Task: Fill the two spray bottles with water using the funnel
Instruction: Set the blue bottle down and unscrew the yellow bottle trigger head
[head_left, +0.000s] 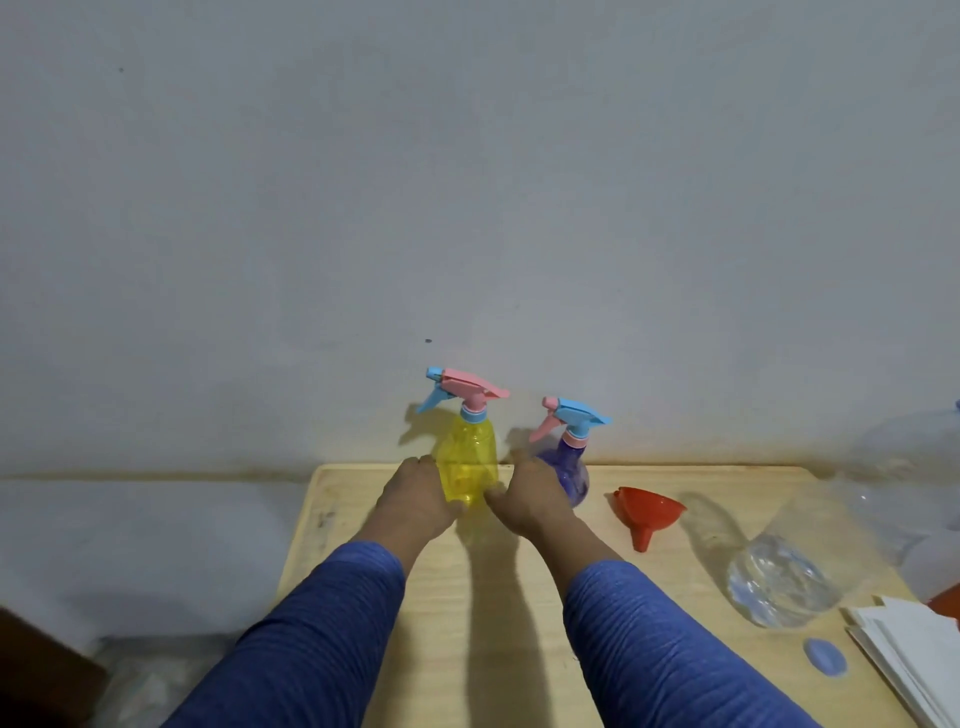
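Yellow and see-through, the first spray bottle (467, 470) stands upright near the far edge of the wooden table (524, 623), close to the wall, with its pink-and-blue trigger head (464, 391) screwed on. The left hand (415, 499) and the right hand (530, 493) close on its lower body from either side, fingers curled against the plastic. Just to the right, partly behind the right hand, stands the purple spray bottle (571, 475), its blue trigger head (574, 418) also in place. Neither bottle shows a clear waterline; whether either holds any water cannot be told. The task looks to be at its opening step: the yellow bottle is being taken in hand, and nothing has been poured yet, as I judge it. The next move likely calls for one hand to steady the body while the other twists the trigger head off, so the neck is free for the funnel. The red funnel (647, 512) lies on its side, right of the purple bottle and apart from it. Further right a clear plastic bottle (779, 582) holds water in its lower part; a small blue cap (824, 657) lies near it, beside a stack of white paper (914, 654).
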